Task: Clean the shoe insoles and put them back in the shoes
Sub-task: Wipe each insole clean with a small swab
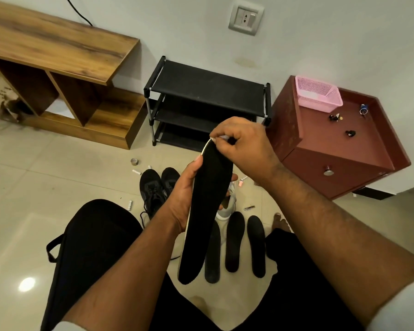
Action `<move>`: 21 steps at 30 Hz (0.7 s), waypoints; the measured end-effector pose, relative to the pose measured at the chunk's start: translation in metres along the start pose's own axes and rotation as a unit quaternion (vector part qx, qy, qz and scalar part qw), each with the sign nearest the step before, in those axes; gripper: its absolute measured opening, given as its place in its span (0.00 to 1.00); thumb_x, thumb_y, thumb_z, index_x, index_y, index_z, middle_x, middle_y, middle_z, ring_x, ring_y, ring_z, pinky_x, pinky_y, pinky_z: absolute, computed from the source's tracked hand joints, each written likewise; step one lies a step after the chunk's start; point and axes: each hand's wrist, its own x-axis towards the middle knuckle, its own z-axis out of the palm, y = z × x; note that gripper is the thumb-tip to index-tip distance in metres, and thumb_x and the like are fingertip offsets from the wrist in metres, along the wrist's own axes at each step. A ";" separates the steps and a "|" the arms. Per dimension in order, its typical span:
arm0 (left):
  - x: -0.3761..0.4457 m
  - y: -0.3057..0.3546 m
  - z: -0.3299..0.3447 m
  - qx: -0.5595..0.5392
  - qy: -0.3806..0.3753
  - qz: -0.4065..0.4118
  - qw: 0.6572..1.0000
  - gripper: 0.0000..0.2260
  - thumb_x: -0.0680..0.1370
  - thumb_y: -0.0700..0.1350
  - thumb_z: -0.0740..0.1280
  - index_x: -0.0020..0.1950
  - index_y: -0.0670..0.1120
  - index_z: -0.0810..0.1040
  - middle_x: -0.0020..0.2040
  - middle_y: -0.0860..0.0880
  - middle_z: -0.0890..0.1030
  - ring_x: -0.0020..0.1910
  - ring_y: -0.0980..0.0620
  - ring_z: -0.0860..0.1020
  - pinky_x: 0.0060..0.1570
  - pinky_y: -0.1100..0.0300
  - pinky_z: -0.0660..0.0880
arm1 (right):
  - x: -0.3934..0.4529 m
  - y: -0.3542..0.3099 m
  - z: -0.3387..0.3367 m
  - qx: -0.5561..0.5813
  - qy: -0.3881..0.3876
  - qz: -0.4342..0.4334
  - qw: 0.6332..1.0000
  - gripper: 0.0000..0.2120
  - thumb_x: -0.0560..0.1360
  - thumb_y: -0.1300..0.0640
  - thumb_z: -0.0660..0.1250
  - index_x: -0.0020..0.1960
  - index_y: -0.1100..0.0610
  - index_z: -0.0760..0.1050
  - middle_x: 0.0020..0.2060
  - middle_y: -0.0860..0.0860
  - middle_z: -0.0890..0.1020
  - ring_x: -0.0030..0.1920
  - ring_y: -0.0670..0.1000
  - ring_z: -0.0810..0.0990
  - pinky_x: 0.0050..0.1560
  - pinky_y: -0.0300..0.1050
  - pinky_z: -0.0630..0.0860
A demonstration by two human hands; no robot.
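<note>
My left hand (185,194) grips a long black insole (207,211) around its middle and holds it upright over the floor. At the insole's top end my right hand (239,144) pinches a small white cloth or wipe (221,137) against the tip. Three more black insoles (234,242) lie side by side on the tiles below. A pair of black lace-up shoes (157,187) stands just behind my left hand. A grey-white shoe (227,206) is mostly hidden behind the held insole.
A black shoe rack (206,91) stands against the wall. A wooden shelf unit (58,68) is at left, a maroon cabinet (339,149) with a pink basket (318,94) at right. Small bits, among them a tape roll (134,161), litter the floor. A black bag (86,254) lies at left.
</note>
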 end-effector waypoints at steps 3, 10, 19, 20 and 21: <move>-0.001 0.000 0.001 0.013 0.007 0.003 1.000 0.25 0.77 0.63 0.58 0.57 0.47 0.84 0.55 0.40 0.83 0.48 0.43 0.78 0.46 0.51 0.73 | -0.001 0.001 0.000 -0.034 -0.038 -0.038 0.998 0.05 0.73 0.63 0.68 0.48 0.60 0.82 0.44 0.51 0.82 0.48 0.48 0.79 0.53 0.45 0.77; -0.001 -0.001 -0.002 -0.002 0.020 0.013 1.000 0.26 0.75 0.63 0.60 0.55 0.46 0.85 0.55 0.39 0.82 0.48 0.43 0.79 0.46 0.52 0.75 | -0.005 0.000 0.003 -0.055 -0.019 -0.082 0.995 0.06 0.73 0.62 0.67 0.48 0.60 0.82 0.45 0.52 0.82 0.49 0.48 0.79 0.53 0.40 0.75; -0.001 -0.004 0.000 -0.055 0.021 -0.005 0.998 0.30 0.74 0.68 0.56 0.54 0.46 0.85 0.54 0.39 0.82 0.51 0.41 0.78 0.53 0.44 0.74 | -0.007 -0.006 0.009 -0.051 -0.013 -0.101 0.994 0.06 0.74 0.63 0.67 0.48 0.60 0.82 0.44 0.52 0.82 0.48 0.48 0.78 0.53 0.42 0.75; -0.001 -0.004 -0.001 -0.047 0.024 0.002 0.999 0.29 0.74 0.67 0.56 0.52 0.48 0.86 0.54 0.39 0.81 0.54 0.39 0.78 0.57 0.39 0.73 | -0.010 -0.010 0.012 -0.050 -0.027 -0.117 0.992 0.06 0.74 0.62 0.67 0.48 0.60 0.82 0.45 0.52 0.82 0.49 0.47 0.78 0.53 0.40 0.74; -0.001 -0.004 -0.001 -0.040 0.027 0.008 0.999 0.27 0.74 0.67 0.57 0.52 0.49 0.86 0.56 0.38 0.81 0.58 0.37 0.77 0.61 0.35 0.71 | -0.012 -0.011 0.014 -0.050 -0.032 -0.118 0.991 0.06 0.74 0.62 0.66 0.48 0.60 0.82 0.45 0.52 0.82 0.49 0.47 0.78 0.53 0.39 0.74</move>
